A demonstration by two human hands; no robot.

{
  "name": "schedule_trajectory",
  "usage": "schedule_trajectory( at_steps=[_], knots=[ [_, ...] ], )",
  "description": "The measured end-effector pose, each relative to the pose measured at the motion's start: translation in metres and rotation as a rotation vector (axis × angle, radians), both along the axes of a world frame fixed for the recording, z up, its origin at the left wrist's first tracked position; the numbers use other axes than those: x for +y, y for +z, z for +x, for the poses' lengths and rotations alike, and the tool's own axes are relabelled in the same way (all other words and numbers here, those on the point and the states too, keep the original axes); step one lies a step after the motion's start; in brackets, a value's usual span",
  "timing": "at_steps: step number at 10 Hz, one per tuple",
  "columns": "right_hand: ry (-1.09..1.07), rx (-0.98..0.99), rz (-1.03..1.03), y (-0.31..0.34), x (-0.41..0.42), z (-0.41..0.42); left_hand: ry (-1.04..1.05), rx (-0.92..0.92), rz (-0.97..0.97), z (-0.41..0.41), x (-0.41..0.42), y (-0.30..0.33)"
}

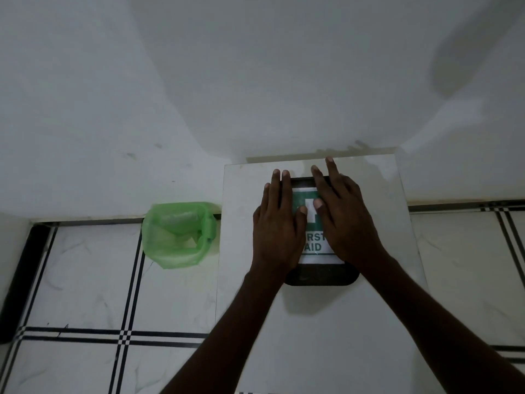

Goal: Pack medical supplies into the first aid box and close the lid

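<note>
A dark first aid box (321, 275) lies flat on a white table (312, 322), its lid down, with a green and white FIRST AID label on top. My left hand (277, 231) rests palm down on the lid's left side, fingers spread toward the far edge. My right hand (339, 220) lies flat on the lid's right side, fingers reaching past the far rim. Both hands cover much of the label. No loose medical supplies are in sight.
A small bin lined with a green plastic bag (177, 236) stands on the tiled floor just left of the table. White walls rise directly behind the table. The floor has white tiles with black stripes.
</note>
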State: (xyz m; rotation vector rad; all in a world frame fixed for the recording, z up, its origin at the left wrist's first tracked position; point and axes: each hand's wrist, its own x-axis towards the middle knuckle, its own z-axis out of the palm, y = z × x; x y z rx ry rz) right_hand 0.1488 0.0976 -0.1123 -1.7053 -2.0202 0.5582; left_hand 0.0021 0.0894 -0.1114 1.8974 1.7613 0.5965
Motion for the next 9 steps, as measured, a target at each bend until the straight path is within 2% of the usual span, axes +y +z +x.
schedule_trajectory(
  at_steps=[1, 2, 3, 4, 6, 8, 9],
  knots=[
    [-0.091, 0.116, -0.022, 0.009, -0.011, 0.003, 0.101, -0.146, -0.008, -0.007, -0.008, 0.005],
    [-0.352, 0.375, -0.284, 0.015, -0.039, 0.007, 0.248, -0.346, -0.092, -0.017, -0.03, 0.009],
    [-0.423, 0.559, -0.497, 0.002, -0.065, 0.005, 0.254, -0.559, -0.241, -0.011, -0.055, 0.008],
    [-0.462, 0.626, -0.476, -0.005, -0.067, 0.003, 0.284, -0.631, -0.24, -0.002, -0.058, 0.004],
    [-0.464, 0.638, -0.461, -0.006, -0.057, 0.009, 0.298, -0.645, -0.27, 0.003, -0.049, 0.001],
    [-0.459, 0.617, -0.452, 0.024, -0.059, 0.027, 0.307, -0.645, -0.333, -0.002, -0.053, 0.025],
    [-0.492, 0.496, -0.381, 0.053, -0.072, 0.036, 0.34, -0.508, -0.249, -0.017, -0.064, 0.046]
  ],
)
